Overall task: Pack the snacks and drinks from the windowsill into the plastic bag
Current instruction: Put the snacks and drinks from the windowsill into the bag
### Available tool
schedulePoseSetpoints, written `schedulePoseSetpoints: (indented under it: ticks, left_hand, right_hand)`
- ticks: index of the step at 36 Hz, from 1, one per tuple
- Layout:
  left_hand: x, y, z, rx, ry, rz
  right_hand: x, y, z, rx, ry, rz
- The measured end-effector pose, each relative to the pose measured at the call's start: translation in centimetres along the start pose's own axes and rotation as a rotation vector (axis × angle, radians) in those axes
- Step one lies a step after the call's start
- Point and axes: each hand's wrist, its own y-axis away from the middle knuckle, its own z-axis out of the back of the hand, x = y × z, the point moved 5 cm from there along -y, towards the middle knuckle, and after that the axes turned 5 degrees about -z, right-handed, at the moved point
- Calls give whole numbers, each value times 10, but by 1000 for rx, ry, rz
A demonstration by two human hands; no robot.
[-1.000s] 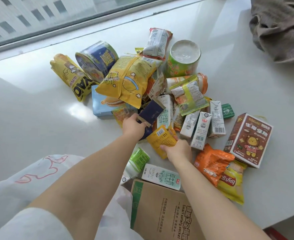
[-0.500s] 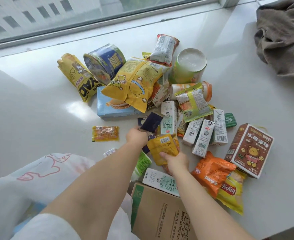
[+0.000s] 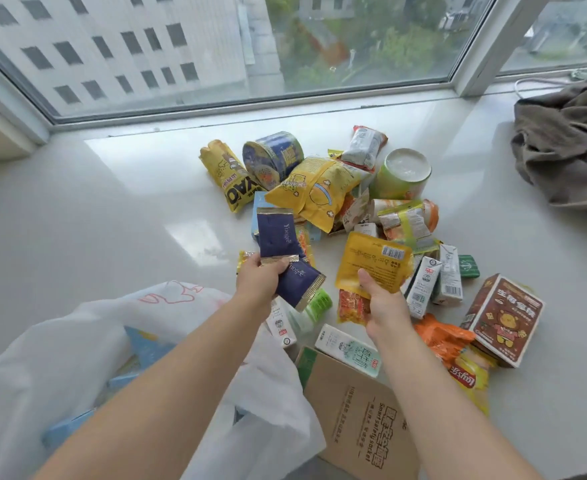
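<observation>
Both hands are raised over the windowsill [image 3: 77, 216], a little apart from each other. The left hand [image 3: 259, 282] is closed on two dark blue sachets [image 3: 278, 235], one standing up above the fingers and the other fanned out toward the right hand. The right hand [image 3: 384, 306] pinches a flat yellow pouch [image 3: 371, 259] by its lower edge, and an orange-red packet [image 3: 352, 306] is tucked under it; whether that one is truly in the grip is hard to tell from here. Below the left forearm the white plastic bag [image 3: 60, 358] lies open, with blue boxes showing through it. Beyond the hands sits the heap of snacks: a big yellow popcorn bag [image 3: 314, 192], a blue tin [image 3: 273, 157] and a green cup [image 3: 403, 174]. To the right of the right hand lie small milk cartons [image 3: 423, 285] and a brown box [image 3: 503, 320]. A cardboard box [image 3: 361, 410] sits under the right forearm.
</observation>
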Motion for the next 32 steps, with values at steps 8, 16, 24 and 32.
schedulePoseSetpoints:
  ticks: [8,16,24,32]
  left_hand:
    - [-39,92,103,3,27,-227]
    - [-36,132,225,-133,-71,-330]
    - [3,114,305,-254,-643,-207]
    - [33,104,299,-88,-1208,-239]
  right_hand:
    - [-29,100,-58,219,119,170]
    - [-96,175,-107,380,420,329]
    - [-157,196,-126,274,1041,617]
    - [-188,193,-140,51,1709,870]
